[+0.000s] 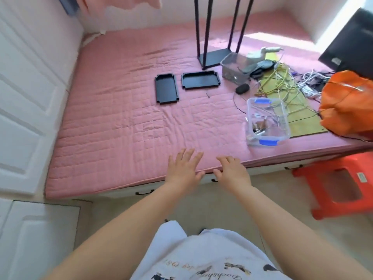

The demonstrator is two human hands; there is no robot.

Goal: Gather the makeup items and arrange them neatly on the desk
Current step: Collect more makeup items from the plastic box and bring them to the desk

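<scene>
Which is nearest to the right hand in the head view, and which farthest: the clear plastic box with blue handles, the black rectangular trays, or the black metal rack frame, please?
From the right hand:
1. Clear plastic box with blue handles, ahead to its right.
2. Black rectangular trays, ahead to its left, mid-mattress.
3. Black metal rack frame, standing farthest back.

A pink quilted bed cover [121, 122], stitched in a grid of small squares, fills the scene between white panelled doors [26, 93] and a pale beige floor [272, 199]. Two black trays [167, 88] lie on it beside a black metal frame [212, 55]. A clear plastic box [266, 121] carries blue clips at each end; its contents look silver and brown, though blurred. Yellow and white cables [286, 81] tangle over a yellow-green mat [302, 118]. An orange bag [349, 102] sits above a red-orange plastic stool [339, 188]. The person's white shirt [201, 257] bears black-and-tan dog prints and script lettering.
</scene>
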